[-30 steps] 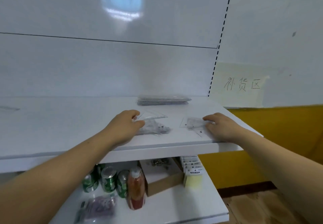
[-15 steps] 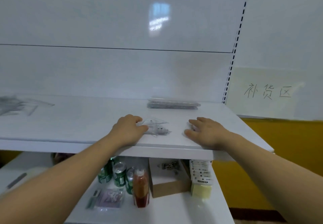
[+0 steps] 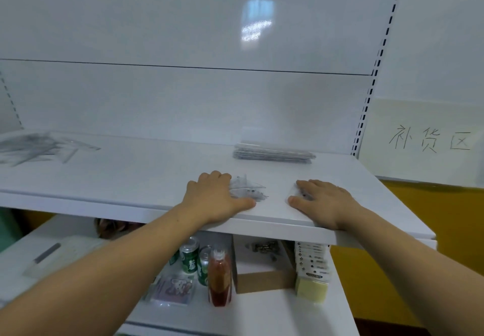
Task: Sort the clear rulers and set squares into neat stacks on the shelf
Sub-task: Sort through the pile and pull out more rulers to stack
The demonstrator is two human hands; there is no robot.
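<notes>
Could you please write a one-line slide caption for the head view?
Left hand and right hand press flat on clear set squares on the shelf.

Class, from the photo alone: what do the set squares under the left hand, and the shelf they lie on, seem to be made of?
Set squares: probably clear, glossy plastic; the white shelf shows through them. Shelf: looks like white painted metal, smooth with a soft sheen, though coated board is possible.
</notes>
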